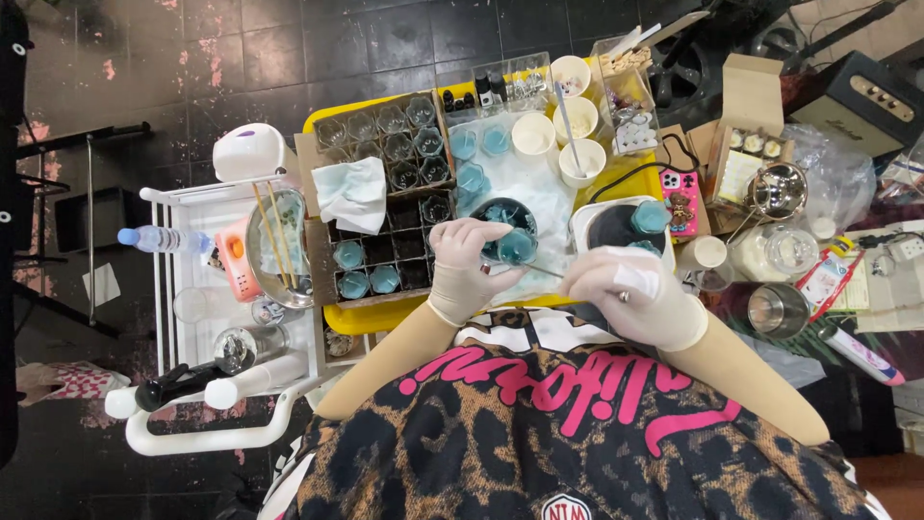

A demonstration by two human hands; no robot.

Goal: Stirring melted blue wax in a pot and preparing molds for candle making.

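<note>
Left hand [465, 270], gloved, is curling its fingers around a small glass of blue liquid [517, 247], gripping it just over the white cloth [539, 207] on the yellow tray [366, 316]. Right hand [626, 286], gloved too, is closing on a thin stick [545, 271], and that stick is running almost level from the right fingers leftward, its tip touching or nearly touching the base of the glass. So the glass is lying to the left of the right hand, with the stick's long axis pointing straight at it; the left hand is by far the nearer one, already wrapped on.

Behind the glass a dark bowl [500, 217] is sitting with more blue in it. Off to the left, a cardboard divider box [380, 260] is holding several blue-filled glasses and many empty cells. Beyond the cloth, three white paper cups [580, 120] are standing together, one with a stirrer leaning out. Just right of the hands, a white warmer pot [616, 226] is carrying another blue glass on its rim.
</note>
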